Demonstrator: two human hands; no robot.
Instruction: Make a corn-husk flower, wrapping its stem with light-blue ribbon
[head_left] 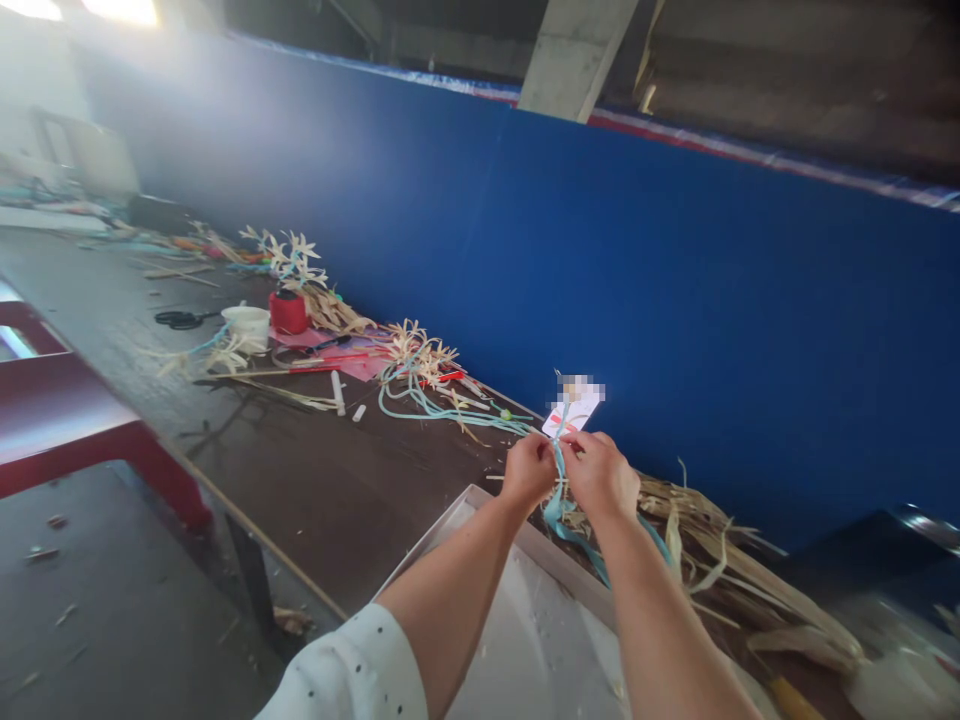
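Note:
My left hand (529, 468) and my right hand (604, 478) meet above the far edge of a white shallow box, fingers pinched together. Between them runs a light-blue ribbon-like strip (553, 510), seemingly around a thin upright stem. Its loose end trails down behind my right wrist. A white card (576, 408) with red marks, partly blurred out, stands just past the fingertips. Left of my hands, light-blue cords (442, 411) lead to pale flowers (417, 345) made of dried husk. My fingers hide what exactly each one grips.
The white box (469, 500) lies in front of me on the dark table (322, 500). Dried husks (780, 600) are heaped at right. A white cup (247, 325), a red spool (289, 312) and scissors (180, 319) stand or lie farther left. A blue partition (675, 280) borders the table; a red stool (82, 420) is at left.

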